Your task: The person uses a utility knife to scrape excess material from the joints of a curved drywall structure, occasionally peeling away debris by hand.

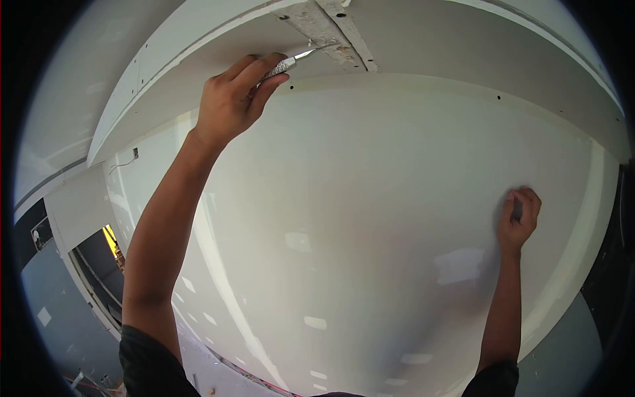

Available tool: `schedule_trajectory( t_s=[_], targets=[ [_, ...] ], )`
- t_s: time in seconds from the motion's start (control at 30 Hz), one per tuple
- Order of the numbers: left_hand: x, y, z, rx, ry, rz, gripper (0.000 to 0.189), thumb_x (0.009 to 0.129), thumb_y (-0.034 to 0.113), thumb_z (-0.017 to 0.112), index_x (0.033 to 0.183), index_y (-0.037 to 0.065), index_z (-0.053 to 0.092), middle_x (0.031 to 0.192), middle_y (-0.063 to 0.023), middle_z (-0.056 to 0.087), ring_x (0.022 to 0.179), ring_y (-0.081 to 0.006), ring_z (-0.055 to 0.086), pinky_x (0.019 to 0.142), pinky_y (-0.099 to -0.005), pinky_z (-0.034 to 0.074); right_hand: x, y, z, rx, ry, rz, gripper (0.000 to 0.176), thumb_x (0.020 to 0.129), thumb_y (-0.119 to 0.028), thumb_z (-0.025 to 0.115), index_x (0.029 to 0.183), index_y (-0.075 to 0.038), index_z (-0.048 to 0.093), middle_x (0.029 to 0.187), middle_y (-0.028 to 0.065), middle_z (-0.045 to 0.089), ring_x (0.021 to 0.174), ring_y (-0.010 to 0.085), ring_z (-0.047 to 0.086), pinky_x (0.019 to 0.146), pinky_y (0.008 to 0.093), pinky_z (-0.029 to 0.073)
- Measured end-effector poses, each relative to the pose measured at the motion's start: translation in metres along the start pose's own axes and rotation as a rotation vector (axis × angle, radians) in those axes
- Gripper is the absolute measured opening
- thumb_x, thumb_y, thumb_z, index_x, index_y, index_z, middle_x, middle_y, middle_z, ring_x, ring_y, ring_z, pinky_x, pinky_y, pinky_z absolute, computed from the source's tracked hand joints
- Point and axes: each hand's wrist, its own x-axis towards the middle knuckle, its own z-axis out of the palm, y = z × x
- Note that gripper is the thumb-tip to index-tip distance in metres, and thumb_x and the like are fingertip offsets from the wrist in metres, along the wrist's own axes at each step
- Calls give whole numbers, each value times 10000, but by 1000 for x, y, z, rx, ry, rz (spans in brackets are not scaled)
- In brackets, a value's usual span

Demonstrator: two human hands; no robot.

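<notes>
Up at the left, my left hand (239,96) is closed around the silver handle of a utility knife (286,65). Its thin metal tip reaches the rough, broken board joint (327,36) overhead, where a dark gap and chipped edges show. On the right, my right hand (519,221) is up against the smooth pale wall panel (370,218). Its fingers are curled toward the thumb, and nothing shows in them. Fingertip contact with the wall is hard to judge.
A curved ceiling soffit (450,46) runs over the wall, with several dark screw spots. A small wall box with a wire (135,153) is at the left. Below it, a framed opening (99,264) shows something yellow. A red line (264,384) runs along the bottom.
</notes>
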Motion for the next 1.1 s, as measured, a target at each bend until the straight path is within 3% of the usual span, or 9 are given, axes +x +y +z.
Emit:
schedule_trajectory(
  t_s=[0.2,0.27,0.37,0.5,0.6,0.7,0.77,0.97,1.1],
  targets=[
    [-1,-2,8,-54,-4,8,241,940,146,771,1157,64,707,859,-63,699,626,-182,670,568,-304,540,0,-2,0,7,13,-11,84,919,29,700,1000,11,689,1102,154,639,1057,302,636,895,394,534],
    [1,-3,13,-26,94,81,229,938,248,776,1096,93,719,780,-3,659,507,-130,589,473,-291,460,0,-3,-1,-7,10,-14,84,919,30,701,1000,11,689,1104,156,640,1054,301,637,892,392,535],
    [2,-1,14,33,73,74,222,951,253,764,1095,90,718,786,-8,665,499,-139,565,471,-296,451,0,-2,0,-8,8,-16,84,920,28,703,1001,10,691,1110,159,642,1049,299,639,888,390,536],
    [2,10,14,54,79,39,213,964,250,748,1102,92,715,792,-13,670,506,-155,560,480,-310,455,0,-2,0,-28,4,-38,85,923,21,705,1006,9,695,1117,161,645,1049,300,640,896,390,535],
    [5,13,11,-32,-5,-53,236,956,154,758,1158,44,706,843,-66,692,592,-182,636,553,-303,504,-1,-3,1,-13,20,-16,82,926,15,706,1007,4,699,1121,158,646,1049,300,641,903,390,534],
    [13,6,-2,-79,-22,83,240,954,164,758,1157,47,704,848,-58,690,559,-179,620,525,-304,488,-2,0,2,-27,24,-29,77,929,6,708,1005,-4,703,1122,156,645,1054,299,641,908,390,534],
    [14,6,-13,49,-169,166,242,950,172,759,1154,57,702,857,-53,691,550,-175,617,516,-319,485,-3,-1,0,-40,9,-13,76,929,3,708,1004,-7,704,1123,156,645,1059,298,639,909,391,533],
    [15,9,-18,113,-10,151,195,958,261,739,1112,148,700,803,4,670,551,-215,600,500,-334,491,-2,-2,0,-43,9,7,80,923,2,708,1001,-12,701,1111,147,647,1071,296,632,907,391,533],
    [17,13,-14,131,-24,146,196,956,265,742,1109,149,704,795,8,667,548,-216,598,498,-332,492,-1,-3,1,-30,12,-19,84,918,11,707,998,-10,694,1097,139,648,1060,293,635,896,386,536]
  ],
)
